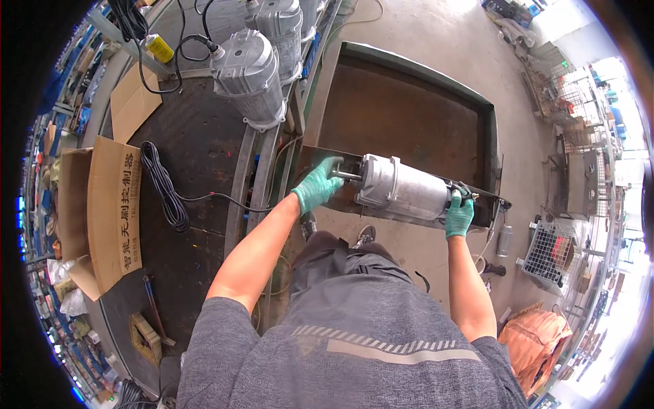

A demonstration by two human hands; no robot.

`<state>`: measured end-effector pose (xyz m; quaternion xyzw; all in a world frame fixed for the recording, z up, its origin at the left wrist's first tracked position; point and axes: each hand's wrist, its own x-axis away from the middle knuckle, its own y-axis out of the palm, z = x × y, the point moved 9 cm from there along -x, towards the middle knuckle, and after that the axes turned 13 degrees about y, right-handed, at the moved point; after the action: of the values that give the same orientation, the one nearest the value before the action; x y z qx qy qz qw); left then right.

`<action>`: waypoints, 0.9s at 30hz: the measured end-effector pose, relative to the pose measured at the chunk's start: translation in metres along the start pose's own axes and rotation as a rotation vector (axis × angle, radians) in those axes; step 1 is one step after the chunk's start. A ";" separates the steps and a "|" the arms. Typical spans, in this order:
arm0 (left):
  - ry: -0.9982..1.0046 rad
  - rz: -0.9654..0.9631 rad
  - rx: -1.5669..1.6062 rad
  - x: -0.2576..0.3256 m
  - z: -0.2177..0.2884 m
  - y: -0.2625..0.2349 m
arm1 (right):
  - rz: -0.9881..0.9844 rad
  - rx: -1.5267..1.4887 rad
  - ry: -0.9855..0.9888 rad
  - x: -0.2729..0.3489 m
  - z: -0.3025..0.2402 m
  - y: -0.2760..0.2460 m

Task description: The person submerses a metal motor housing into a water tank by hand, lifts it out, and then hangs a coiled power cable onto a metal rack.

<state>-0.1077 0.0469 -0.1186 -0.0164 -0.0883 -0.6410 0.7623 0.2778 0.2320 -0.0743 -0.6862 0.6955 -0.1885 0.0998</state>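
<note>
A grey cylindrical electric motor [409,185] lies sideways across the near edge of a rusty metal tray [492,136]. My left hand [319,185], in a green glove, is closed around the thin metal shaft [349,176] at the motor's left end. At its right end, my right hand [459,213], gloved in green with dark fingertips, grips the housing near a short fitting; part of that end is hidden by the fingers.
Several similar motors [251,78] with black cables stand on the workbench [194,126] at the left. An opened cardboard box [112,211], a coiled cable [163,187] and a hammer [157,310] also lie there. Wire baskets [552,252] and an orange sack [535,341] are at the right.
</note>
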 end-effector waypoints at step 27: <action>0.384 0.153 -0.743 0.006 0.020 -0.002 | -0.029 0.056 -0.107 -0.003 -0.003 -0.001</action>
<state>-0.1109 0.0436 -0.0983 -0.1767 0.2938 -0.5624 0.7525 0.2775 0.2357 -0.0722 -0.7021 0.6736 -0.1725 0.1533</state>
